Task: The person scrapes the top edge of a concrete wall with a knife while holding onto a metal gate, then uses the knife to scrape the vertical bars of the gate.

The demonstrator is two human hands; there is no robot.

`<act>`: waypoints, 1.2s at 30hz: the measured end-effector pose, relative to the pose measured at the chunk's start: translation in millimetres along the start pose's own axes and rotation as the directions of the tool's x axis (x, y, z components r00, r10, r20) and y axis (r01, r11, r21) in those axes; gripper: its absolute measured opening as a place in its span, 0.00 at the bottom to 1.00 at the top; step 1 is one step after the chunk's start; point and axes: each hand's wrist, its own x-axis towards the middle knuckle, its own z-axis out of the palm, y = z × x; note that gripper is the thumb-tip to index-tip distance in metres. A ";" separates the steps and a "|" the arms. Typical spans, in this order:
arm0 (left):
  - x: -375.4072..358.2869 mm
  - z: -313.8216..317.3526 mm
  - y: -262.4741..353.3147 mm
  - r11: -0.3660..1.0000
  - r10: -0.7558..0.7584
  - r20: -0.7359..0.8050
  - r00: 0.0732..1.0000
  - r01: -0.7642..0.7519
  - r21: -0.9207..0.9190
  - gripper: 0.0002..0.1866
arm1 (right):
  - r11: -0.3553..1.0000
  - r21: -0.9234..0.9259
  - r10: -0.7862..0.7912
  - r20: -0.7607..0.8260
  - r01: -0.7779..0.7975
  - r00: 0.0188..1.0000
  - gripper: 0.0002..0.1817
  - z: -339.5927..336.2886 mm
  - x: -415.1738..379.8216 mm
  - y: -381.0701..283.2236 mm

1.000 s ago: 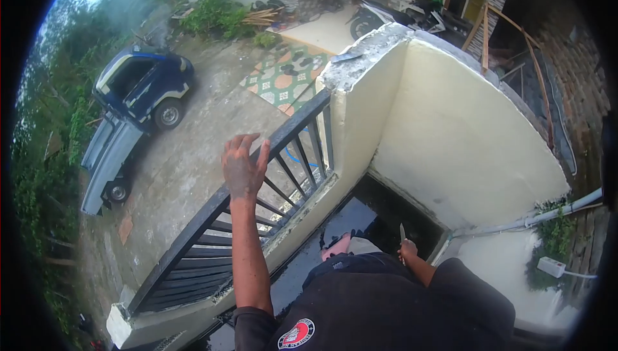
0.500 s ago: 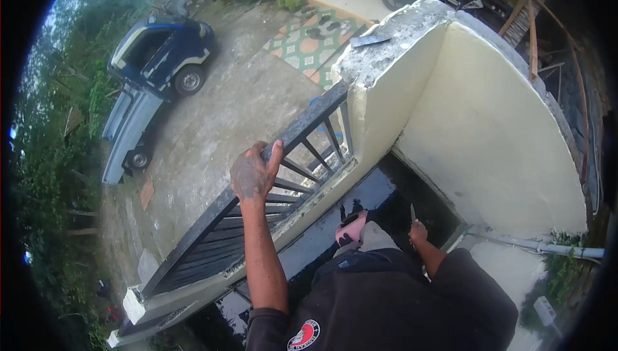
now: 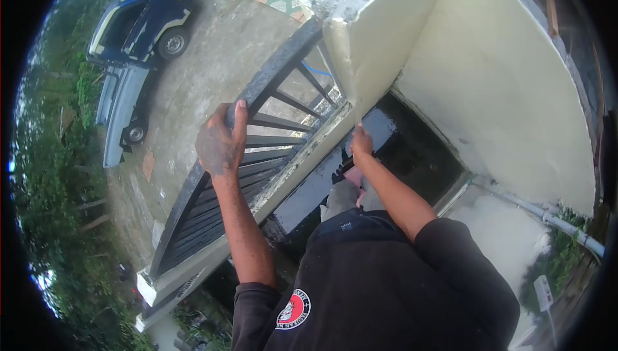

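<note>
My left hand (image 3: pixel 217 143), with grey smears on its back, is wrapped round the dark top rail of a metal railing (image 3: pixel 275 69). Closed fingers of my right hand (image 3: pixel 362 142) hold a thin, knife-like blade (image 3: pixel 358 115) that points up, away from me. In this view the blade overlaps the foot of the cream wall (image 3: pixel 399 35), where the low ledge (image 3: pixel 302 147) under the railing meets it. The blade's handle is hidden in my fist.
Below the railing lies a concrete yard (image 3: pixel 212 48) with a parked blue pickup truck (image 3: pixel 132 32). Past the ledge, on my side, is a dark, wet-looking floor (image 3: pixel 421 138). A grey pipe (image 3: pixel 528 206) runs along the right, near a white socket box (image 3: pixel 543 292).
My right hand has swung from low beside my body up and left to the corner of wall and ledge, blade in hand. My left hand keeps its hold on the railing; the view has shifted.
</note>
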 end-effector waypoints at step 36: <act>95.1 49.9 95.7 0.713 0.701 0.021 0.713 -0.701 0.023 0.32 | 0.731 0.628 0.236 0.134 -0.267 0.963 0.28 143.6 -71.9 -59.3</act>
